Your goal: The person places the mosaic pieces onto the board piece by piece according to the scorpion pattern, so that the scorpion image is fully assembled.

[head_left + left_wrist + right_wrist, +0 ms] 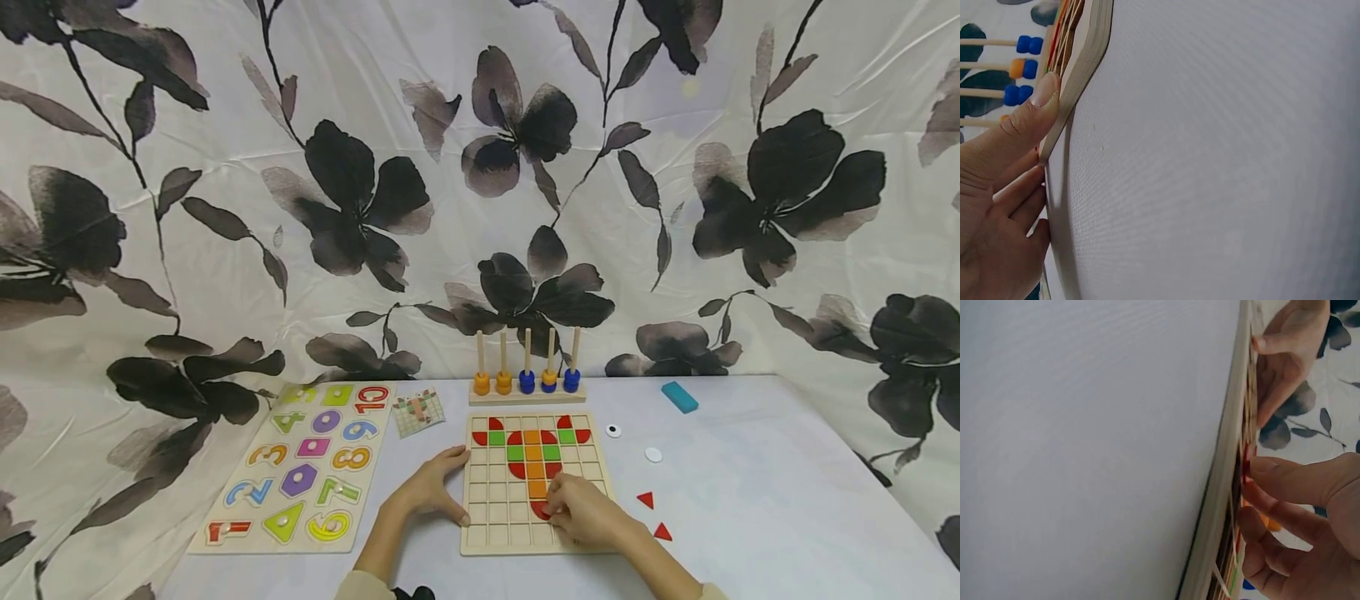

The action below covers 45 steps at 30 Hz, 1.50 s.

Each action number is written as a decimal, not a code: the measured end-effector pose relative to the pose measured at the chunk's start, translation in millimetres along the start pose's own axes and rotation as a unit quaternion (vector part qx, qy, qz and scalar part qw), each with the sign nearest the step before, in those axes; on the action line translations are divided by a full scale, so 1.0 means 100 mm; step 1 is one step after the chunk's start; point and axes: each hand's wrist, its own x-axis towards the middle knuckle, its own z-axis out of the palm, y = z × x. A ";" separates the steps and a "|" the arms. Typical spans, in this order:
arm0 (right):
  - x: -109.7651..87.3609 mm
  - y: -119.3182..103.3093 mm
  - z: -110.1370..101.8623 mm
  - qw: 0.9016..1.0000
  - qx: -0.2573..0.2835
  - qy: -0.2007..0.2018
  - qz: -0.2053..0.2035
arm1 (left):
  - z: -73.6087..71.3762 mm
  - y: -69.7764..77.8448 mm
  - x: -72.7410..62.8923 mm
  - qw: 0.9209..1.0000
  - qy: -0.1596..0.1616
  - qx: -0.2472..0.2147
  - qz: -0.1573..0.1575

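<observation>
A wooden grid board [498,537] lies flat, with red quarter-circle, green square and orange square pieces set in its upper and middle cells. My left hand [431,487] rests against the board's left edge, thumb and fingers spread along it; in the left wrist view the thumb [1038,103] touches the rim. With thumb and forefinger, my right hand [588,510] pinches a red quarter-circle piece [538,509] in the cell below the lowest orange square [537,489]. The right wrist view shows that red piece [1247,464] edge-on at the fingertips, partly hidden.
To the left lies a number-and-shape puzzle board [296,458], with a small picture card [418,412] beside it. A peg stacker [527,392] stands behind the grid. On the right are a teal block [679,397], an eye disc [613,431], a white disc [653,455] and red triangles [662,532].
</observation>
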 end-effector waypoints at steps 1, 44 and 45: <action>-0.02 0.02 -0.02 1.000 0.006 -0.006 -0.002 | 0.00 0.00 0.00 1.000 0.000 0.000 0.000; -0.53 0.64 -0.42 0.966 0.079 0.137 0.205 | 0.00 -0.01 0.00 1.000 0.002 0.002 0.008; -0.51 0.62 -0.41 0.968 0.086 0.140 0.189 | 0.00 -0.02 0.00 1.000 0.002 0.002 0.008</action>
